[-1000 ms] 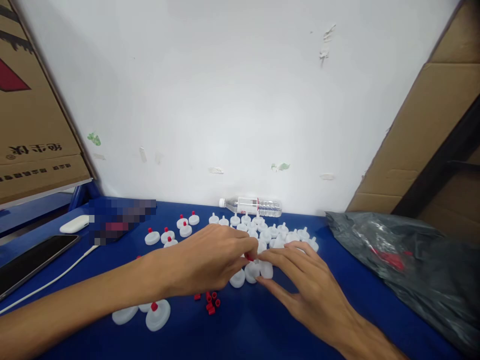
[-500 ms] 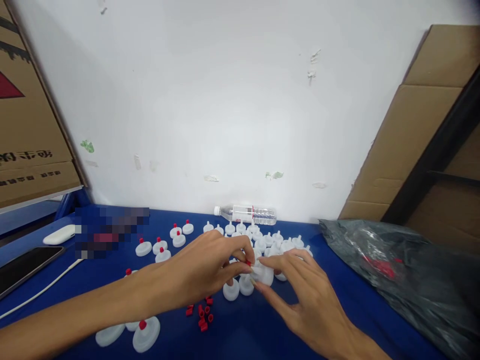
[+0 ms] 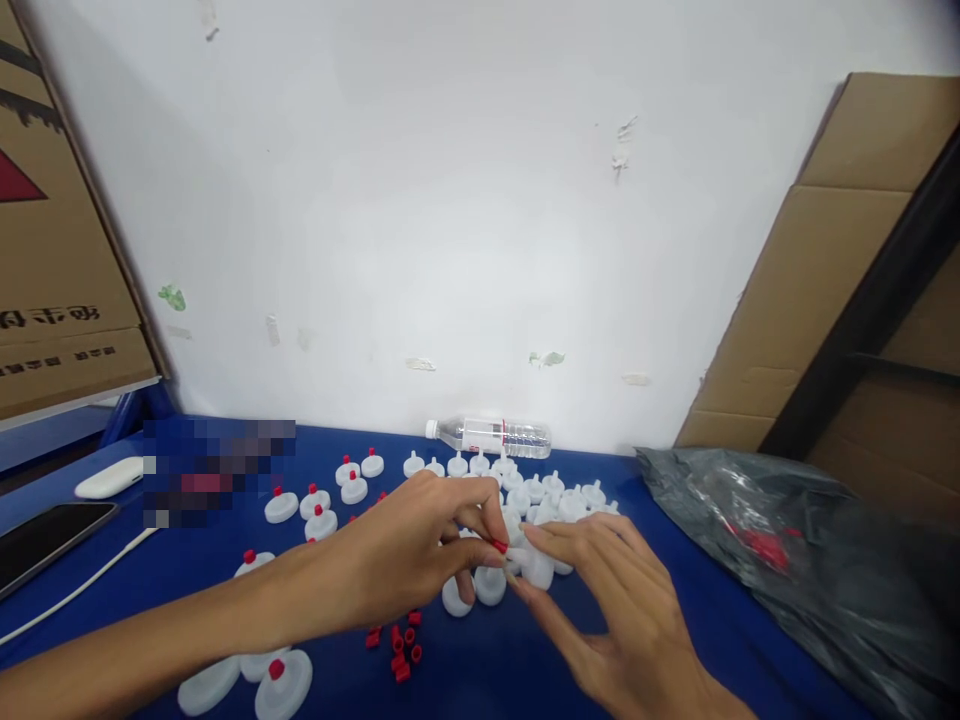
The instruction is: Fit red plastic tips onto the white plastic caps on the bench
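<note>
Between thumb and index finger, my left hand (image 3: 442, 545) pinches a small red cap (image 3: 500, 547). My right hand (image 3: 619, 590) grips a white plastic nozzle lid (image 3: 536, 565) by its round base, its spout turned left toward the red cap. The cap is at the spout's tip; how far it sits over the spout I cannot tell. Behind both hands stand several white nozzle lids (image 3: 457, 464) without caps. Loose red caps (image 3: 399, 640) lie on the blue table below my left hand. To the left are several lids with red tips (image 3: 281, 505), some partly hidden by my left forearm.
A clear plastic bottle (image 3: 491, 437) lies by the wall. At right is a dark grey plastic bag (image 3: 810, 570) with red pieces in clear plastic on it. A phone (image 3: 52, 540), a white device (image 3: 111, 478) and a white cable (image 3: 82, 583) are at left. Cardboard (image 3: 810, 290) leans at right.
The view has shifted slightly. Both hands keep their grips, the red cap and lid still held together, with the lid's base turned a little.
</note>
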A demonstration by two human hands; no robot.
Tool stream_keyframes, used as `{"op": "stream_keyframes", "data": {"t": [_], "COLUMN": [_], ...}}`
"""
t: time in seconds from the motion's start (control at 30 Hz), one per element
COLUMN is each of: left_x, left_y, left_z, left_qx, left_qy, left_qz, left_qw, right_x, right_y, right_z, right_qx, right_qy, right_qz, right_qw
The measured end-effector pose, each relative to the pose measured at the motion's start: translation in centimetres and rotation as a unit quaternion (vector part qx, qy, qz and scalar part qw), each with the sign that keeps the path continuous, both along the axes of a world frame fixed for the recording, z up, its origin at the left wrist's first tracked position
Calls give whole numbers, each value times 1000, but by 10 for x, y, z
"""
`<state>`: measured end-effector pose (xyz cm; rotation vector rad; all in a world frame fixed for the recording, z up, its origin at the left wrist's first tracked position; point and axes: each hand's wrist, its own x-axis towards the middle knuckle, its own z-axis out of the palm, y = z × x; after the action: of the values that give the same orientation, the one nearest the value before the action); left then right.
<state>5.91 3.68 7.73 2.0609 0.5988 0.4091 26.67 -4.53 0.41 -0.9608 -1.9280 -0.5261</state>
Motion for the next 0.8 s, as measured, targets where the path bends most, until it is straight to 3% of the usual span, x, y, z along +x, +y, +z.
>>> {"op": "stream_keyframes", "data": {"t": [0.33,0.5,0.57,0.67,0.8], "left_x": [-3,-3,-3,-5,-7], "left_y": [4,6,7,5,-5], "left_z": [-10,-13,-15,-15,-11], "left_qx": [118,137,196,290,323], "left_qy": [12,11,25,43,53], "left_qz": [-11,-9,-11,-64,-96], "left_qw": [993,990,980,954,940], "right_x": [3,5,5,3,-1], "right_y": [1,0,1,1,-3], "right_z": [3,1,1,0,-1], "right_qx": [13,29,31,35,27], "right_qy": [-26,-36,-34,-18,19], "right_qz": [-26,-26,-20,-5,-6], "right_qw": [999,999,999,999,999]}}
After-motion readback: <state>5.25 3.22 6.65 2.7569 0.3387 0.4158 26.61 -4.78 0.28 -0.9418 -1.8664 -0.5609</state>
